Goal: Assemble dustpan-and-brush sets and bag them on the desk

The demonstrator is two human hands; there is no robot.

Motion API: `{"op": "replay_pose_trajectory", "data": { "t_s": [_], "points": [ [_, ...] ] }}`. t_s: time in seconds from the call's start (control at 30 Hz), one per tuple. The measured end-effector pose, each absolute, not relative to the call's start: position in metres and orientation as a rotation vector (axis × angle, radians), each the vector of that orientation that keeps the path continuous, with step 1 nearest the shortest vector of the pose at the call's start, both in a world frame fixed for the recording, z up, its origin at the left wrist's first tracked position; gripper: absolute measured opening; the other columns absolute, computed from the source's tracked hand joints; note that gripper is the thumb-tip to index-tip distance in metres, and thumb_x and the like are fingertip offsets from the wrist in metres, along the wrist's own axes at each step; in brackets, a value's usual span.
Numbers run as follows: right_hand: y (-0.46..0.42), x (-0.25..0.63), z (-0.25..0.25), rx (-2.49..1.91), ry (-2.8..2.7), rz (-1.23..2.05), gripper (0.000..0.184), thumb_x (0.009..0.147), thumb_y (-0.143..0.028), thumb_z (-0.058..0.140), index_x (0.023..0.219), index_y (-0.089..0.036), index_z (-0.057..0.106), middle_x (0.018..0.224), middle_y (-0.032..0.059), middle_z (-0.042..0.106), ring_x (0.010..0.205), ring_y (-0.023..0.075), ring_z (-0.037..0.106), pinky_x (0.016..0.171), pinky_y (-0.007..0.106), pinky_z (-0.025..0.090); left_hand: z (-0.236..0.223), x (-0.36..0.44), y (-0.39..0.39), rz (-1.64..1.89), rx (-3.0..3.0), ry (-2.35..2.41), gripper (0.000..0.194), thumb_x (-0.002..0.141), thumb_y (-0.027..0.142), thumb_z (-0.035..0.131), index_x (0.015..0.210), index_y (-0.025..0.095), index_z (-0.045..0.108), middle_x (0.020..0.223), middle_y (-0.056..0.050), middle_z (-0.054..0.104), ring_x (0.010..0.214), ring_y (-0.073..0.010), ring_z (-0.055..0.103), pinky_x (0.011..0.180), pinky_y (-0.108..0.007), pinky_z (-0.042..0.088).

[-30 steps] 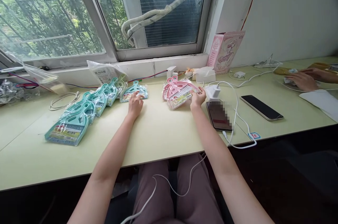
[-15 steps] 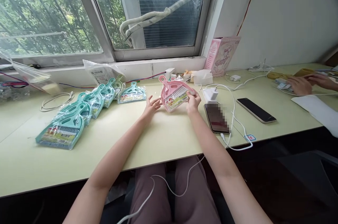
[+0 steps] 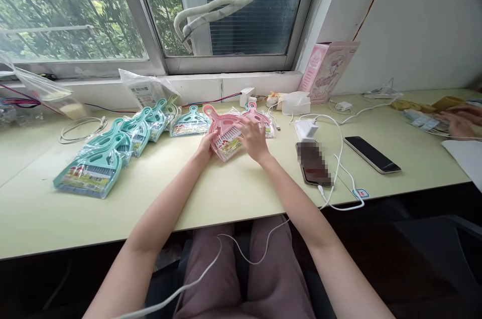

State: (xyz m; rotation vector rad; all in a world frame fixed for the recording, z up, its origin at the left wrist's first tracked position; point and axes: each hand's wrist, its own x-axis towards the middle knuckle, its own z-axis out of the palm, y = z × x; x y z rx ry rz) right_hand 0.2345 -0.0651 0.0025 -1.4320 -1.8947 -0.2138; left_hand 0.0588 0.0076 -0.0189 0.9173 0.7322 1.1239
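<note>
A pink mini dustpan-and-brush set (image 3: 225, 133) in a clear wrapper sits just above the pale green table (image 3: 233, 188), held from both sides. My left hand (image 3: 205, 146) grips its lower left edge. My right hand (image 3: 254, 139) holds its right side, fingers curled over it. Behind them another pink set (image 3: 261, 117) lies on the table. To the left runs a row of several teal sets (image 3: 124, 141), the nearest teal set (image 3: 90, 173) at the front left.
A phone (image 3: 313, 162) on a white cable and charger (image 3: 306, 129) lies right of my hands, a second black phone (image 3: 372, 154) further right. A pink box (image 3: 327, 69) leans in the corner. Another person's hand (image 3: 457, 122) works at far right. Plastic bags (image 3: 145, 91) line the sill.
My right hand lifted one pink set off the pink pile and carried it left. My left hand left the teal set and took hold of the pink set's other side.
</note>
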Motion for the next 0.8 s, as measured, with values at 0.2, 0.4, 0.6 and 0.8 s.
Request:
{"op": "replay_pose_trajectory", "data": {
  "t_s": [0.2, 0.4, 0.6, 0.8],
  "points": [
    [-0.061, 0.24, -0.001, -1.494, -2.08, -0.153, 0.027, 0.093, -0.026, 0.059, 0.12, -0.025, 0.063, 0.117, 0.0091, 0.065, 0.11, 0.0277, 0.055, 0.094, 0.043, 0.036, -0.017, 0.051, 0.011, 1.219, 0.966, 0.784, 0.04, 0.078, 0.03, 0.068, 0.116, 0.018, 0.064, 0.106, -0.005, 0.072, 0.097, -0.0225, 0.069, 0.087, -0.035, 0.056],
    [-0.06, 0.24, -0.002, -1.5, -2.075, -0.255, 0.013, 0.091, -0.023, 0.062, 0.104, -0.021, 0.066, 0.127, 0.0108, 0.058, 0.121, 0.0294, 0.047, 0.096, 0.042, 0.034, -0.01, 0.048, 0.009, 1.152, 1.065, 0.768, 0.042, 0.079, 0.033, 0.067, 0.119, 0.02, 0.063, 0.112, -0.005, 0.071, 0.106, -0.0253, 0.066, 0.09, -0.037, 0.055],
    [-0.058, 0.234, -0.006, -1.522, -2.152, -0.136, 0.025, 0.091, -0.021, 0.063, 0.115, -0.019, 0.061, 0.115, 0.0098, 0.063, 0.106, 0.0257, 0.056, 0.091, 0.038, 0.039, -0.016, 0.047, 0.011, 1.118, 1.079, 0.757, 0.046, 0.077, 0.035, 0.068, 0.121, 0.021, 0.062, 0.108, -0.006, 0.071, 0.103, -0.0256, 0.068, 0.093, -0.04, 0.055],
    [-0.061, 0.234, -0.002, -1.506, -2.26, -0.266, 0.01, 0.093, -0.016, 0.055, 0.091, -0.018, 0.065, 0.102, 0.0095, 0.068, 0.107, 0.0263, 0.055, 0.094, 0.038, 0.033, -0.028, 0.047, 0.027, 1.169, 0.951, 0.865, 0.033, 0.077, 0.03, 0.068, 0.107, 0.015, 0.065, 0.098, -0.01, 0.072, 0.095, -0.0253, 0.07, 0.095, -0.044, 0.055]
  ]
}}
